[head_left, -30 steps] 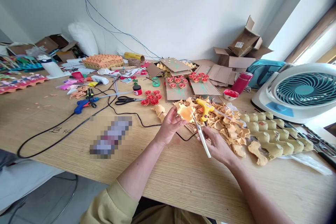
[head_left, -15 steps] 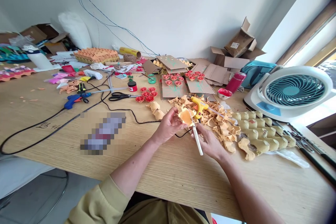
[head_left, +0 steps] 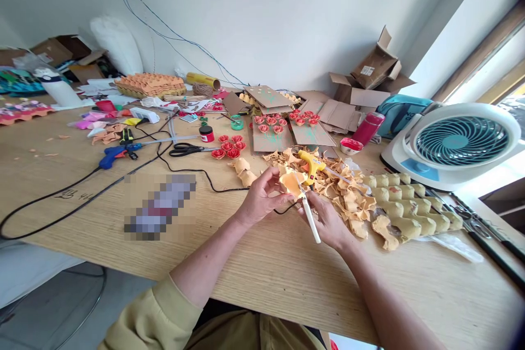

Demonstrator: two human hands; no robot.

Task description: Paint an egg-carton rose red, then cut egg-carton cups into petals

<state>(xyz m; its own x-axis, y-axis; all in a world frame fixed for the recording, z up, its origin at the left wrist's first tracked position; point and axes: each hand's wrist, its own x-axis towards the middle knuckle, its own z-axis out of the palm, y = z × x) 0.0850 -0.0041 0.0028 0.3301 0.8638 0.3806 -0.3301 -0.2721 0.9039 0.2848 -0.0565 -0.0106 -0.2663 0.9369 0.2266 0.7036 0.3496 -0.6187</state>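
A ragged orange carton cup [head_left: 290,184] was pinched by the left hand [head_left: 261,197] above the table [head_left: 246,262], just left of the right hand [head_left: 329,223], whose fingers gripped a white-handled tool [head_left: 311,220]. The tool slanted from the cup's right rim toward the person; torn scraps [head_left: 356,202] lay beyond.

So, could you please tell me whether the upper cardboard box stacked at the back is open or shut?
Open: the upper cardboard box has a flap sticking up. Its contents do not show from here.
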